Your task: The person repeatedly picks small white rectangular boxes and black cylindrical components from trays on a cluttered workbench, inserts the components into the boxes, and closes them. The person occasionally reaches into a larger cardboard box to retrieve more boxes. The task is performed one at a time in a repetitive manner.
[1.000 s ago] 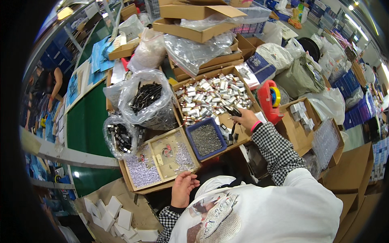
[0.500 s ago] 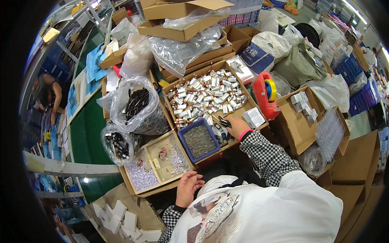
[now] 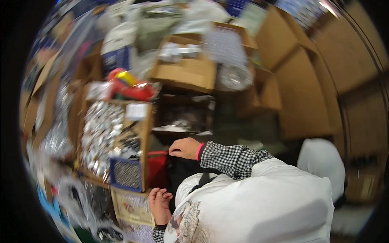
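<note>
My right hand (image 3: 186, 148), with a pink band at its wrist, hovers over the dark gap right of the parts box. Its fingers are curled together and nothing shows in them. Lower left, my left hand (image 3: 160, 204) has loosely bent fingers, apart and empty, beside a cream divided tray (image 3: 133, 193) of small white pieces. Nearby, a blue bin (image 3: 142, 176) holds many thin metal pieces (image 3: 127, 174). Behind it, small silver wired pouches (image 3: 99, 131) and a cluster of dark pieces (image 3: 130, 146) lie in a cardboard box (image 3: 146, 131). The picture is smeared by motion.
A red tape dispenser (image 3: 142, 94) stands behind the parts box. An open carton (image 3: 184, 73) holds silver blocks (image 3: 178, 52), with bubble wrap (image 3: 225, 46) alongside. Below it sits a dark-filled box (image 3: 182, 130). Large cartons (image 3: 304, 93) stand at right; clear bags (image 3: 75, 194) at left.
The view has swung right, so the parts box now appears further left. My right hand has left the dark pieces and moved out of the box. My left hand stays near the tray.
</note>
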Demonstrator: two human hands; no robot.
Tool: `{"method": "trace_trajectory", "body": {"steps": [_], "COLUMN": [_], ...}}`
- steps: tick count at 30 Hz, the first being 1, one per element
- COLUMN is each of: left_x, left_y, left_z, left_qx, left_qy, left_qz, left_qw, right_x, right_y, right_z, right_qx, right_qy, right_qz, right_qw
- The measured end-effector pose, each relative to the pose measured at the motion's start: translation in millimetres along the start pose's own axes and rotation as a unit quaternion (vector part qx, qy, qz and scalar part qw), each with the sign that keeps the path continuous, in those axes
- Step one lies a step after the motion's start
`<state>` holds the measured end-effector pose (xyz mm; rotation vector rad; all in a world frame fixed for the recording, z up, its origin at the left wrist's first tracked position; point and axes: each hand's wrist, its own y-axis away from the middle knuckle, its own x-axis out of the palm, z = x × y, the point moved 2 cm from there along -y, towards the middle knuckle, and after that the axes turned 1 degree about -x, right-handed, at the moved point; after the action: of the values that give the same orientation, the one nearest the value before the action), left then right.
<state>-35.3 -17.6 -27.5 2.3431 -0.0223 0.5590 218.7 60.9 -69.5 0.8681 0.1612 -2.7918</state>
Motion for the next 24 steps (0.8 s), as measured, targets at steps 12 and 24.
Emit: {"method": "trace_trajectory", "body": {"steps": [12, 24], "left_x": [153, 287], "left_y": [24, 29], "left_z": [16, 151], "left_qx": [-0.139, -0.301], "left_qy": [-0.194, -0.431], "left_qz": [0.263, 0.306], "left_qw": [0.935, 0.794], "right_x": [17, 61], "right_y": [393, 503], "right_z": [-61, -148], "right_qx": [0.571, 0.794], "right_qy": [-0.009, -0.293], "right_qz": [-0.219, -0.279], "right_qw": [0.791, 0.454]}}
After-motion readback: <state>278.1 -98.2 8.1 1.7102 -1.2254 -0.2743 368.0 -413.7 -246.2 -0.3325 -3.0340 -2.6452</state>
